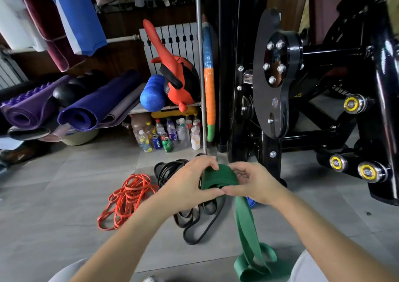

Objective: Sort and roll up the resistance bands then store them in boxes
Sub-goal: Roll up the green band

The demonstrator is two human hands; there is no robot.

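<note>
A wide green resistance band (218,177) is partly wound into a roll between both hands above the floor. My left hand (190,182) grips the roll's left side, thumb underneath. My right hand (252,182) grips its right side, fingers curled over the top. The band's loose tail (248,234) hangs down and folds on the floor near my knee. A tangle of thin orange bands (127,197) lies on the tiles to the left. Black bands (194,219) lie in a heap under my hands. No box is visible.
A black weight machine (302,87) fills the right side. Bottles and cans (168,133) stand under a shelf behind the bands. Rolled purple mats (86,111) lie at the left. A small blue object (251,201) peeks out below my right hand.
</note>
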